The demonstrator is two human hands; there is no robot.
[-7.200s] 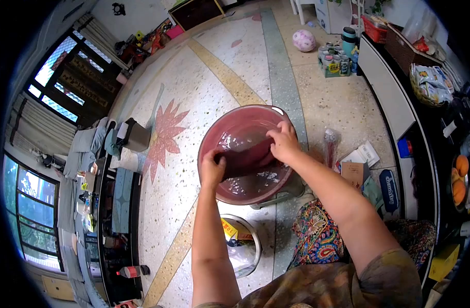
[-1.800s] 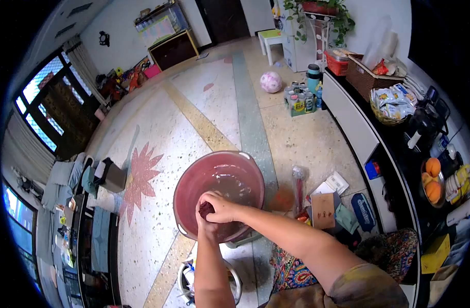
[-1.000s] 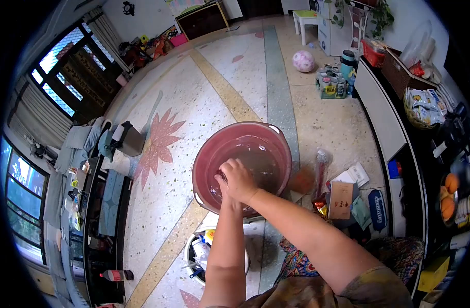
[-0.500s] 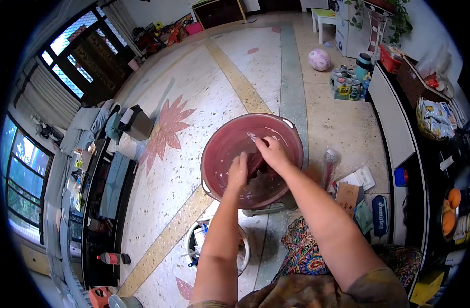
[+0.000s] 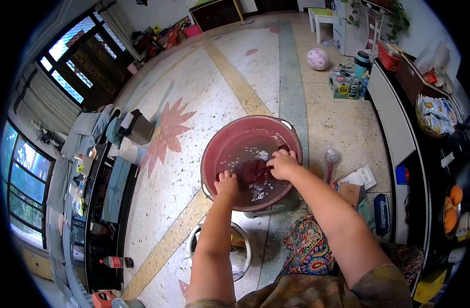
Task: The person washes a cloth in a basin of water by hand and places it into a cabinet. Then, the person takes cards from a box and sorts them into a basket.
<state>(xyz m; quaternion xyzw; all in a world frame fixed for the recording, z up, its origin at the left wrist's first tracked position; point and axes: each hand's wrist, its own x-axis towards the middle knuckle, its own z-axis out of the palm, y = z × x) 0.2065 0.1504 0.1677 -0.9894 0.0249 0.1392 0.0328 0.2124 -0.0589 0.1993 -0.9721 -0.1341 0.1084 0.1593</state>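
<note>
Both hands spread apart — one cloth, one basin.

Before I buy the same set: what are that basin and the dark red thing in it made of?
Basin: probably plastic, smooth pinkish-red, with a thin moulded rim and lug handles. Dark red thing: apparently cloth, limp and soaked, stretched between the left hand and the right hand.

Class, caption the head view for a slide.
Both hands press a dark red cloth into a water-filled basin.
</note>
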